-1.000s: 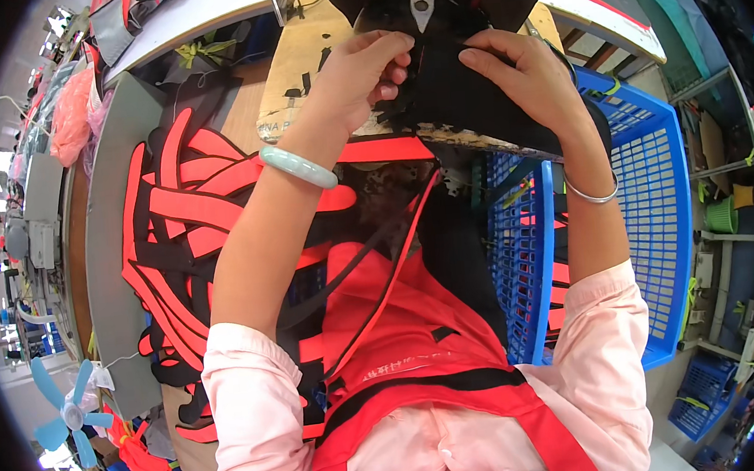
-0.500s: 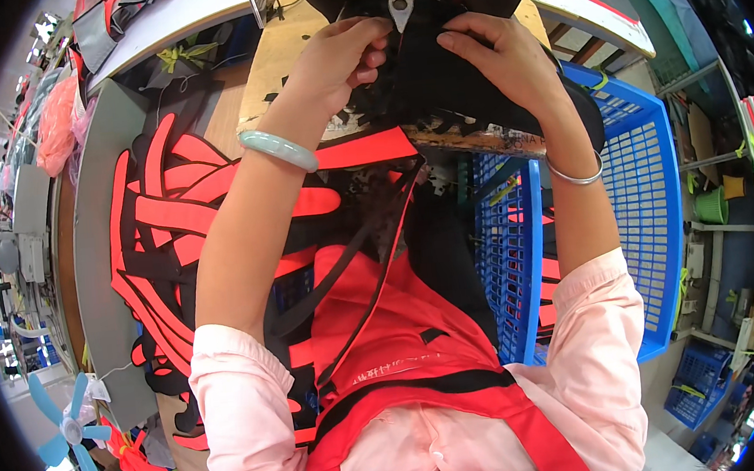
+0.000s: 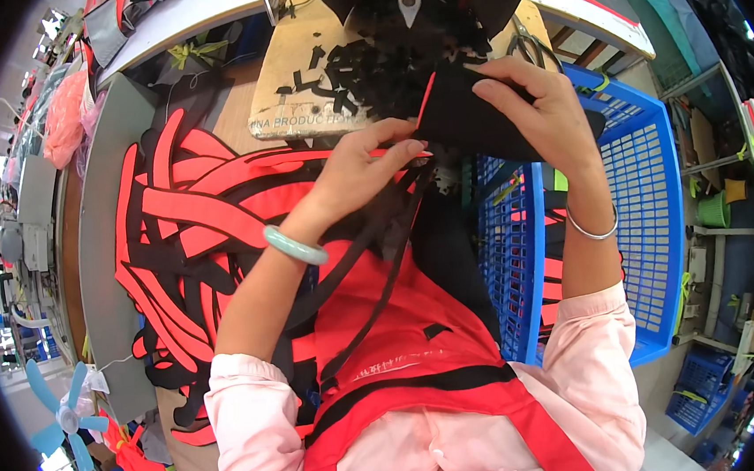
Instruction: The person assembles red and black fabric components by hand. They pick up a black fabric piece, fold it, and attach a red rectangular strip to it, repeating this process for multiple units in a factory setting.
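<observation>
A black fabric piece [image 3: 473,108] with a thin red edge is stretched between my two hands, below a dark machine part [image 3: 459,34] with a pointed metal tip [image 3: 410,4]. My left hand [image 3: 363,170] is closed, thumb and fingers pinching at the piece's near left corner, where red-and-black strips also meet. My right hand [image 3: 540,107] grips the piece's right side between thumb and fingers. Red-and-black strips [image 3: 207,209] lie heaped to the left of my lap and run toward my left hand. How far the strips join the piece is hidden.
Black scraps [image 3: 333,71] litter a worn wooden board [image 3: 283,52] under the machine. Scissors [image 3: 526,47] rest at its right side. A blue plastic basket [image 3: 650,214] with red-and-black pieces stands at my right. A grey panel [image 3: 111,230] borders the heap on the left.
Both hands have come back from the metal tip toward me, bringing the black fabric piece off the board. Scraps and scissors now show where the piece and hands were.
</observation>
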Tool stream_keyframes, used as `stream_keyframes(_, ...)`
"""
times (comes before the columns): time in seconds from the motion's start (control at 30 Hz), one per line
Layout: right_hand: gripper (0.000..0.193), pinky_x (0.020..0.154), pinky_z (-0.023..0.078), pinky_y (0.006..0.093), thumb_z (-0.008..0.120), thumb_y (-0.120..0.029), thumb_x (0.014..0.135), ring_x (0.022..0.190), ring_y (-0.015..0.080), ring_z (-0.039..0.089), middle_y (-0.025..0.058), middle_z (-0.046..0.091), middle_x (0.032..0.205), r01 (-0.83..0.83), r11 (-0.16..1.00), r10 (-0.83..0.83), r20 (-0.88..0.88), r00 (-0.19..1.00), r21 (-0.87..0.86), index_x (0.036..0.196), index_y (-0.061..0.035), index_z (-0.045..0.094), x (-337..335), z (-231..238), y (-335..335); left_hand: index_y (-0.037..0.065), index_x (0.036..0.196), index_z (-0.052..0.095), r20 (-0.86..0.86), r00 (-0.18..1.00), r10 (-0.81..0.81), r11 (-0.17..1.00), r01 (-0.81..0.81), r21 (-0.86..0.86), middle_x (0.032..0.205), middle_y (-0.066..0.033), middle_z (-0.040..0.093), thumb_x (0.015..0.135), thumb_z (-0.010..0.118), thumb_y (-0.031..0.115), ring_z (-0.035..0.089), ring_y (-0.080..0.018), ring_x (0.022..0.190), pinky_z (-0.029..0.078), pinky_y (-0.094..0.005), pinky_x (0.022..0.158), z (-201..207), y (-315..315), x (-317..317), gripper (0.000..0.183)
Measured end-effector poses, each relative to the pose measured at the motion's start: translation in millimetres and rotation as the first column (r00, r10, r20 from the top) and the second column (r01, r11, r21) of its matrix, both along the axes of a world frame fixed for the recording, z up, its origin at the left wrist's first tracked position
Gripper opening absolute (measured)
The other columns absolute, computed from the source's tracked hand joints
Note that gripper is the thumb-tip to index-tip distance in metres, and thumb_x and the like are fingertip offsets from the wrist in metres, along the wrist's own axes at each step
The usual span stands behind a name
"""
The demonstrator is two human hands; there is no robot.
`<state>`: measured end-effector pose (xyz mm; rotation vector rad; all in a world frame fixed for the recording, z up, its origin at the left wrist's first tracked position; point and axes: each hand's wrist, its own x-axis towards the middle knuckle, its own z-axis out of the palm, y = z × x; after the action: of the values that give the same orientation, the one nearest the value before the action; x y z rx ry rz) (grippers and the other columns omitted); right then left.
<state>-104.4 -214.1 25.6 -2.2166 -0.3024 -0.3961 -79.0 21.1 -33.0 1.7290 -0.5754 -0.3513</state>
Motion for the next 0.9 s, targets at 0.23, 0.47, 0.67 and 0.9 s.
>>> stream_keyframes(0.23, 0.027, 0.067, 0.046, 0.0248, 0.062, -0.025, 0.093, 0.074, 0.009, 0.056, 0.0021, 0.064, 0.08, -0.05, 0.978, 0.105, -0.27, 0.957, 0.203, 0.106, -0.0014, 0.065, -23, -29, -10, -0.001, 0.098, 0.062, 0.402, 0.915, 0.007, 0.999, -0.02, 0.03, 0.085, -0.0109, 0.06, 0.088, 0.064, 0.01, 0.06, -0.0248, 0.073, 0.048, -0.0329, 0.064, 25, 5, -49, 0.015)
stream_keyframes(0.47, 0.047, 0.087, 0.049, 0.0318, 0.066, -0.02, 0.087, 0.099, 0.0187, 0.061, 0.0138, 0.062, 0.111, -0.26, 0.849, 0.349, -0.119, 0.93, 0.459, 0.128, -0.0022, 0.054, -71, -60, 41, -0.001, 0.1, 0.06, 0.518, 0.855, -0.023, 0.99, -0.052, 0.131, 0.087, -0.012, 0.06, 0.087, 0.063, 0.008, 0.06, -0.0248, 0.074, 0.048, -0.0327, 0.063, 29, 9, -52, 0.016)
stream_keyframes(0.67, 0.027, 0.072, 0.052, 0.04, 0.055, -0.007, 0.084, 0.081, 0.0361, 0.066, 0.021, 0.067, 0.087, -0.032, 0.993, 0.044, -0.106, 0.993, 0.112, 0.11, -0.0035, 0.064, -73, -50, 52, -0.001, 0.102, 0.06, 0.461, 0.887, 0.007, 0.975, -0.109, 0.195, 0.089, -0.0112, 0.061, 0.086, 0.065, 0.007, 0.061, -0.0238, 0.079, 0.049, -0.0303, 0.07, 40, 15, -58, 0.019)
stream_keyframes(0.9, 0.02, 0.067, 0.05, 0.0342, 0.063, -0.014, 0.086, 0.076, 0.0314, 0.067, 0.0164, 0.068, 0.086, -0.103, 0.947, 0.065, -0.133, 0.989, -0.305, 0.103, -0.0019, 0.066, -62, 9, 28, 0.0, 0.091, 0.065, 0.481, 0.869, 0.114, 0.98, -0.178, 0.09, 0.081, -0.0096, 0.064, 0.086, 0.068, 0.011, 0.061, -0.0208, 0.068, 0.047, -0.0289, 0.062, 30, 28, -42, 0.013)
